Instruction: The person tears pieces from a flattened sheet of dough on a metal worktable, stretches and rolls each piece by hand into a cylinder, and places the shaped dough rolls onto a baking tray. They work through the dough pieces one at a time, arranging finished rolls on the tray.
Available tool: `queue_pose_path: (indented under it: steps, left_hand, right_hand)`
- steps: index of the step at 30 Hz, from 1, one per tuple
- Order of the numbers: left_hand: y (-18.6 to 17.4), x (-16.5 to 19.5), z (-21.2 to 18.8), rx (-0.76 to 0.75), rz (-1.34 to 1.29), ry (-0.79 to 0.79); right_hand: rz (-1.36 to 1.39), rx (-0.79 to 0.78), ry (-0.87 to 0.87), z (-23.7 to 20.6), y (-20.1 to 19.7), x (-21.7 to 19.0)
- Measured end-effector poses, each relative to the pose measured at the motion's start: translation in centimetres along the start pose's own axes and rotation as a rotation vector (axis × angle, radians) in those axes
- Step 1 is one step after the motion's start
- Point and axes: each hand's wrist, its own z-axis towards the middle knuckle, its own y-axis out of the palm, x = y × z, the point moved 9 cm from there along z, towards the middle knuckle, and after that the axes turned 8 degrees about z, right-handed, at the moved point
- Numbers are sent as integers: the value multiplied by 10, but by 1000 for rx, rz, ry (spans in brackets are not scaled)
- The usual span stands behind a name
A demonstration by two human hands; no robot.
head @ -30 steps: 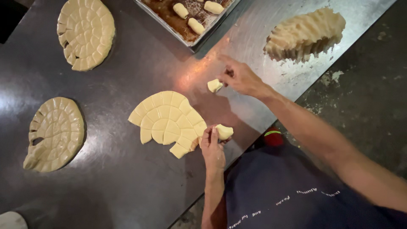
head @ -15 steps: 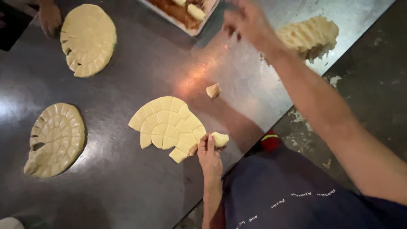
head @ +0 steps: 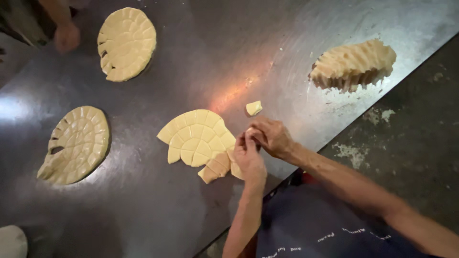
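Dough sheet (head: 198, 138), the scored one nearest the person, lies flat at the middle of the steel table (head: 201, 57). It is cut into a grid of small squares, and its lower right side is ragged where squares are gone. Across that wide, dark, shiny table the other pieces are well apart. A round scored disc of dough (head: 76, 143) sits to the left with a few gaps along its left edge, and a second disc (head: 126, 40) lies at the top left, notched on its left side. Near the far right edge rests a ridged stack of cut dough (head: 354, 64), standing on its side with crumbs around it.

At the top left corner, another person's hand (head: 67, 37) rests on the table just beside the second disc. A pale rounded object (head: 12, 241) shows at the bottom left corner; what it is cannot be told.

Both of the person's own hands meet at the right edge of the central sheet. The left hand (head: 248, 160) lies over the sheet's ragged corner with its fingers curled upward. The right hand (head: 272, 136) is bent toward it, fingertips closed. Between them they pinch a small piece of dough (head: 249, 131), mostly hidden by the fingers. One loose square of dough (head: 254, 108) lies just above the hands, apart from them and from the sheet.
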Motion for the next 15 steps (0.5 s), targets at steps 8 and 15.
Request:
queue_pose_path:
  steps: [8, 15]
  left_hand:
    - [15, 39, -25, 42, 260, 189]
    - [26, 52, -40, -26, 420, 351]
  right_hand:
    - [114, 197, 206, -28, -27, -18]
    - [291, 214, 305, -12, -64, -44]
